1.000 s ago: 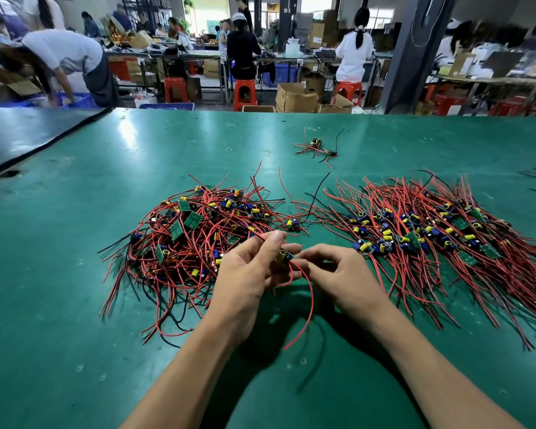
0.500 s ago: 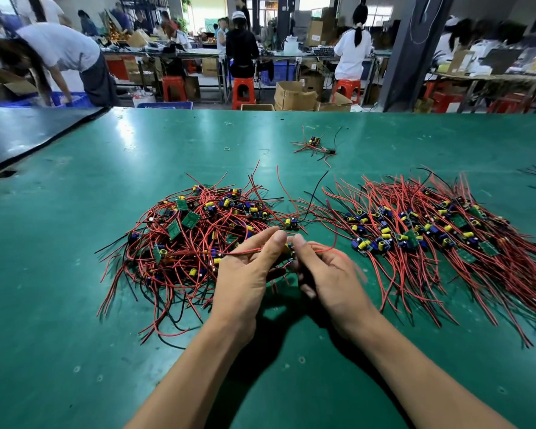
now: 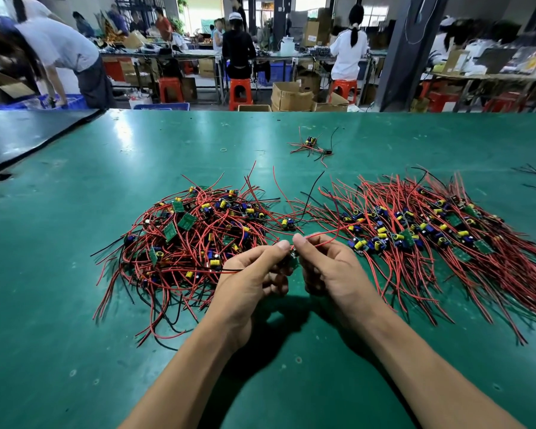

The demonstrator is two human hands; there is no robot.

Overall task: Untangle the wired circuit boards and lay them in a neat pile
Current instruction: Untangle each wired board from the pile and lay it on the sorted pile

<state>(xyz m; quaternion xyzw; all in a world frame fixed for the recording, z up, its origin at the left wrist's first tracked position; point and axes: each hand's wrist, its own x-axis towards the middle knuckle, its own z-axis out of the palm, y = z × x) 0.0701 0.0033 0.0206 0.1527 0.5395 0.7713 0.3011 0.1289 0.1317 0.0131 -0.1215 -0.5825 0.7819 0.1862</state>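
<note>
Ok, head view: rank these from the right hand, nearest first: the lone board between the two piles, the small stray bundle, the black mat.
1. Lone board, just ahead of the right hand.
2. Stray bundle, farther ahead, mid-table.
3. Black mat, far left.

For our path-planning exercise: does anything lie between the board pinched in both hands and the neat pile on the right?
Nothing visible blocks it. The held board sits between left hand and right hand, right beside the neat pile; only a red wire from that grip trails that way.

Green table (image 3: 75,305), red stools (image 3: 240,91), cardboard boxes (image 3: 291,96)
</note>
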